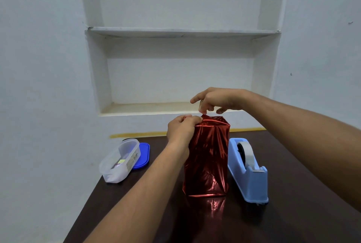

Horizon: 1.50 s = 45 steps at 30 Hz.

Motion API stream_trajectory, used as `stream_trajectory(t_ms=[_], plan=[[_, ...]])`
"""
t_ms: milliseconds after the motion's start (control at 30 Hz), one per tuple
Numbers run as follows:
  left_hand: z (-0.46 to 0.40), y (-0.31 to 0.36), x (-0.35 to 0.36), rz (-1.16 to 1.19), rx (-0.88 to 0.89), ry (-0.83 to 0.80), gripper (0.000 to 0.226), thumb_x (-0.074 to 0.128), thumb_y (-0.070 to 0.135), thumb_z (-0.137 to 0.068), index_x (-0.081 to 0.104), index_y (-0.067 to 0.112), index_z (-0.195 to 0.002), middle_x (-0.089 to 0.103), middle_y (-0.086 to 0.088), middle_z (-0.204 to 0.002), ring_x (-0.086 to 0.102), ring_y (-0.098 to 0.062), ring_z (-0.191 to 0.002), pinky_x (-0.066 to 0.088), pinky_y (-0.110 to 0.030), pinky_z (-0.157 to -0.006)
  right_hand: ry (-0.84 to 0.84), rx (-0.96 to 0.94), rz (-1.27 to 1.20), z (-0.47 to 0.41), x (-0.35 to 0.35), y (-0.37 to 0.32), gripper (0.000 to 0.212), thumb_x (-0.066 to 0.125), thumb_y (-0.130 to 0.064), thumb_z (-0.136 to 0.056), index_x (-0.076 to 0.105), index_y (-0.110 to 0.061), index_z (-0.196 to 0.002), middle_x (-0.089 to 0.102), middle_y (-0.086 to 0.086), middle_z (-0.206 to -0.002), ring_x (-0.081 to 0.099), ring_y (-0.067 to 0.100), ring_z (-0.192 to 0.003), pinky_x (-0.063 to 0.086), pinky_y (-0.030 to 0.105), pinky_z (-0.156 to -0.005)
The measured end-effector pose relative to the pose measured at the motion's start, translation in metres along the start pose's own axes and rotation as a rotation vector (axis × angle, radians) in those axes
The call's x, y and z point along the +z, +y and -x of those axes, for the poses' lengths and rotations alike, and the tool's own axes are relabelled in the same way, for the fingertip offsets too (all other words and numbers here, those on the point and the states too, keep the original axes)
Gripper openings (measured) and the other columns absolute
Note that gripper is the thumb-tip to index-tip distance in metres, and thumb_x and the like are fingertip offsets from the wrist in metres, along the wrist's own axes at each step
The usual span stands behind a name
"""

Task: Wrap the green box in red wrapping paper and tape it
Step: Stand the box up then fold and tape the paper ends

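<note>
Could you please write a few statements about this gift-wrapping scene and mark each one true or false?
1. The tall box wrapped in shiny red paper stands upright on the dark brown table. True.
2. The light blue tape dispenser stands left of the wrapped box. False: it stands right of it.
3. The left hand grips the paper at the box's top left edge. True.
4. The clear plastic container has its blue lid closed on top. False: the lid lies on the table beside the container.
5. The right hand rests on the tape dispenser. False: it is above the top of the box, fingertips at the paper.
</note>
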State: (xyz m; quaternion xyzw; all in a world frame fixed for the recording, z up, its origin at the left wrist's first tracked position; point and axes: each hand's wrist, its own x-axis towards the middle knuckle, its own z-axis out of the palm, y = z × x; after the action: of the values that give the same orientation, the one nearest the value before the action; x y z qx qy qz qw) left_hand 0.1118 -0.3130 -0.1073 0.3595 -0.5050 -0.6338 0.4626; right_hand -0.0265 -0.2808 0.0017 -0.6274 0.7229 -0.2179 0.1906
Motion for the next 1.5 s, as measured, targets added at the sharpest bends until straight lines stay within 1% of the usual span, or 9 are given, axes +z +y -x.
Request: stream_trajectory(t_ms=[400, 567, 767, 867, 967, 1200, 1267, 1400, 1500], plan=[[0.001, 0.001, 0.000, -0.019, 0.017, -0.002, 0.032, 0.085, 0.027, -0.063, 0.080, 0.019, -0.094, 0.080, -0.006, -0.096, 0.077, -0.030, -0.096, 0.061, -0.052, -0.094, -0.024, 0.076, 0.090, -0.011, 0.004, -0.001, 0.051, 0.070, -0.015, -0.085, 0.062, -0.026, -0.135, 0.062, -0.006, -0.076, 0.046, 0.013, -0.080, 0.038, 0.030, -0.068], [0.003, 0.004, -0.003, -0.030, -0.031, -0.073, 0.020, 0.080, 0.025, -0.083, 0.079, 0.014, -0.100, 0.081, -0.010, -0.091, 0.078, -0.030, -0.090, 0.061, -0.052, -0.095, -0.071, 0.186, 0.221, -0.009, -0.006, -0.011, 0.062, 0.077, -0.025, -0.086, 0.056, -0.018, -0.143, 0.072, -0.008, -0.085, 0.054, 0.014, -0.099, 0.042, 0.034, -0.078], [-0.005, 0.022, -0.007, -0.062, -0.114, -0.081, 0.030, 0.068, 0.030, -0.096, 0.069, 0.007, -0.115, 0.070, -0.005, -0.076, 0.064, -0.013, -0.042, 0.046, -0.019, -0.039, -0.062, 0.249, 0.343, -0.010, -0.010, -0.022, 0.073, 0.084, -0.041, -0.079, 0.058, -0.021, -0.143, 0.077, -0.011, -0.086, 0.055, 0.021, -0.097, 0.043, 0.030, -0.074], [-0.014, 0.034, -0.004, -0.218, -0.095, -0.064, 0.041, 0.073, 0.029, -0.092, 0.065, 0.006, -0.125, 0.069, -0.005, -0.084, 0.063, -0.012, -0.047, 0.041, -0.015, -0.035, -0.039, 0.259, 0.409, -0.012, -0.010, -0.022, 0.076, 0.083, -0.047, -0.080, 0.056, -0.020, -0.145, 0.075, 0.002, -0.121, 0.057, 0.030, -0.134, 0.046, 0.031, -0.074], [-0.018, 0.042, -0.001, -0.385, -0.047, -0.064, 0.045, 0.078, 0.023, -0.088, 0.063, 0.005, -0.125, 0.069, -0.005, -0.084, 0.061, -0.013, -0.055, 0.037, -0.014, -0.031, -0.011, 0.250, 0.461, -0.015, -0.008, -0.020, 0.076, 0.082, -0.047, -0.082, 0.054, -0.018, -0.147, 0.063, 0.007, -0.137, 0.050, 0.028, -0.138, 0.047, 0.031, -0.075], [-0.031, 0.034, -0.001, -0.567, 0.090, 0.008, 0.026, 0.081, 0.029, -0.082, 0.075, 0.005, -0.089, 0.078, -0.014, -0.097, 0.072, -0.030, -0.081, 0.058, -0.037, -0.075, 0.014, 0.200, 0.565, -0.010, -0.005, -0.021, 0.072, 0.077, -0.044, -0.086, 0.052, -0.016, -0.148, 0.061, 0.010, -0.142, 0.055, 0.030, -0.135, 0.053, 0.037, -0.094], [-0.032, 0.032, -0.002, -0.557, 0.113, 0.018, 0.022, 0.079, 0.028, -0.086, 0.077, 0.007, -0.093, 0.077, -0.013, -0.099, 0.074, -0.031, -0.091, 0.056, -0.034, -0.073, 0.023, 0.165, 0.606, -0.006, -0.003, -0.022, 0.065, 0.074, -0.040, -0.088, 0.053, -0.020, -0.146, 0.067, 0.007, -0.132, 0.062, 0.031, -0.126, 0.055, 0.042, -0.099], [-0.035, 0.028, -0.003, -0.519, 0.130, 0.006, 0.022, 0.079, 0.032, -0.086, 0.077, 0.013, -0.096, 0.077, -0.011, -0.103, 0.072, -0.028, -0.087, 0.054, -0.030, -0.067, 0.028, 0.087, 0.572, -0.003, -0.002, -0.014, 0.060, 0.071, -0.037, -0.091, 0.049, -0.045, -0.147, 0.073, -0.010, -0.089, 0.066, 0.011, -0.092, 0.056, 0.031, -0.079], [-0.036, 0.027, -0.004, -0.519, 0.142, -0.009, 0.017, 0.079, 0.030, -0.089, 0.076, 0.014, -0.088, 0.077, -0.012, -0.102, 0.068, -0.026, -0.081, 0.054, -0.030, -0.070, -0.025, 0.073, 0.463, -0.001, -0.007, -0.010, 0.058, 0.070, -0.035, -0.094, 0.048, -0.047, -0.146, 0.074, -0.008, -0.095, 0.067, 0.007, -0.090, 0.055, 0.031, -0.079]])
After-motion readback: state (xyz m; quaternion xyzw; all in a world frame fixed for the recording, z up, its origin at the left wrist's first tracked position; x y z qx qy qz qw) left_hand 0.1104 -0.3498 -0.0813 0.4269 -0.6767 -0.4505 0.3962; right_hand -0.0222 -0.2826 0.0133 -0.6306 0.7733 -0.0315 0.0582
